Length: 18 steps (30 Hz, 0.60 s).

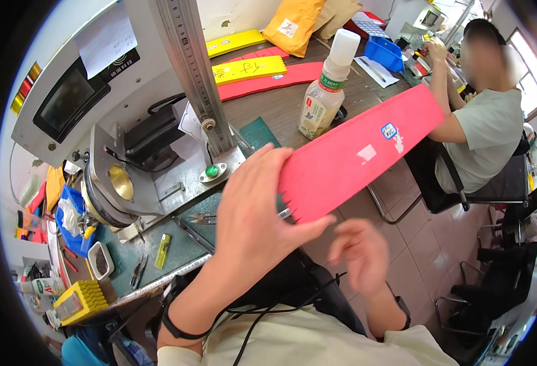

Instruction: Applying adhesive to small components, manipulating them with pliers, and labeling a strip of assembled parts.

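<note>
My left hand (pixel 250 213) grips the notched near end of a long, flat red board (pixel 357 152), thumb below and fingers over the top edge. The board is raised and tilted, its far end pointing up to the right. It carries a small blue-and-white sticker and a pale worn patch; several short slits run along the held end. Just below the board, apart from it, is my right hand (pixel 363 253), blurred with fingers partly bent; whether it holds anything is unclear. Behind the board a white-capped plastic bottle (pixel 326 91) stands upright on the wooden table (pixel 256 100).
To the left stands a grey machine with a dark screen (pixel 67 104) and a metal column (pixel 192 67). Scissors (pixel 202 218), a yellow-green lighter (pixel 163 251) and pliers (pixel 138 271) lie on the green mat. Yellow boards (pixel 250 69) lie behind. A person (pixel 485 122) sits at right.
</note>
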Tool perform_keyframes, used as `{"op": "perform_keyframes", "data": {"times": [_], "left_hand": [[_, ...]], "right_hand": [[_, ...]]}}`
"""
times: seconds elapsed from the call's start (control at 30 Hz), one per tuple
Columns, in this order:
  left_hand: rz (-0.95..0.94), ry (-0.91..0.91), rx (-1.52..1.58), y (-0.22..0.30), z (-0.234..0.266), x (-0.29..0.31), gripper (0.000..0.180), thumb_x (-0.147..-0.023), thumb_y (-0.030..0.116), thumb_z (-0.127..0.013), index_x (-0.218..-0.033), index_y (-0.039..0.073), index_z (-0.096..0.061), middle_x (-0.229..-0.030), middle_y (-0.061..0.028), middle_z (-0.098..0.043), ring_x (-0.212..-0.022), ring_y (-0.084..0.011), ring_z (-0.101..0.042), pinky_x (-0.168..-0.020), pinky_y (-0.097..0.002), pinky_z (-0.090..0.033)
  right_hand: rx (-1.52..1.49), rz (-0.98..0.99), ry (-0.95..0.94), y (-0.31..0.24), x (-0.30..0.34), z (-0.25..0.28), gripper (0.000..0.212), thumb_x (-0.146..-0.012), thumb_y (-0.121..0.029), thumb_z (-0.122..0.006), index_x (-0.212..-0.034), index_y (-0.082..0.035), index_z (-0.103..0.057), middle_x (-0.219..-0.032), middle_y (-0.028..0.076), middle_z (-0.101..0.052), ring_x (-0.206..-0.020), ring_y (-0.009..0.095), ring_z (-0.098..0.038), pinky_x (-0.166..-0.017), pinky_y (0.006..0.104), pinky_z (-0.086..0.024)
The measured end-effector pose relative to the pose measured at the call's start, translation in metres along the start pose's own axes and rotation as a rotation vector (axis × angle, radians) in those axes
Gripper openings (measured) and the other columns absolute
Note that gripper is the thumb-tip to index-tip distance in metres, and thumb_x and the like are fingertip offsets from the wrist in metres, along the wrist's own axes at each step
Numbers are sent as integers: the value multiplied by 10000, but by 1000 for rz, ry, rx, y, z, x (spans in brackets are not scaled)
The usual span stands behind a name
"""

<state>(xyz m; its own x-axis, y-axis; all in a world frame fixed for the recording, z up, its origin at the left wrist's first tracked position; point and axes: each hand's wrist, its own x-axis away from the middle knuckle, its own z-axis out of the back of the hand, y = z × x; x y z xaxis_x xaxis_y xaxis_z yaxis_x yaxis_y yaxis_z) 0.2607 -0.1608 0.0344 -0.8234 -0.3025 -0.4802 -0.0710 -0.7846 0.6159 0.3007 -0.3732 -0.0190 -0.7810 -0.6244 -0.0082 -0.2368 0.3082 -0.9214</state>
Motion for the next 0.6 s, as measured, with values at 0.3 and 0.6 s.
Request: {"op": "perform_keyframes", "data": {"times": [0.3,0.6], "left_hand": [[11,-38,-172,-13,-85,-24,809,-612,431,-890,-1204,-23,-578,-1170,-216,-645,-1283,-386,-524,-1128,-520,-338],[45,-18,-124,-11,-92,-14,1010,-617,490,-868,-1333,-93,-457,-1324,-273,-509,-1320,-436,-420,-1122,-579,-297]], "right_hand": [[622,173,-596,48,27,-39,177,-928,-93,-632,-1094,-47,-671,-876,78,-695,-786,258,-665,-715,366,-524],[733,108,-685,78,40,-47,149,-888,-106,-660,-1016,-59,-722,-889,118,-710,-837,309,-683,-785,403,-547]]}}
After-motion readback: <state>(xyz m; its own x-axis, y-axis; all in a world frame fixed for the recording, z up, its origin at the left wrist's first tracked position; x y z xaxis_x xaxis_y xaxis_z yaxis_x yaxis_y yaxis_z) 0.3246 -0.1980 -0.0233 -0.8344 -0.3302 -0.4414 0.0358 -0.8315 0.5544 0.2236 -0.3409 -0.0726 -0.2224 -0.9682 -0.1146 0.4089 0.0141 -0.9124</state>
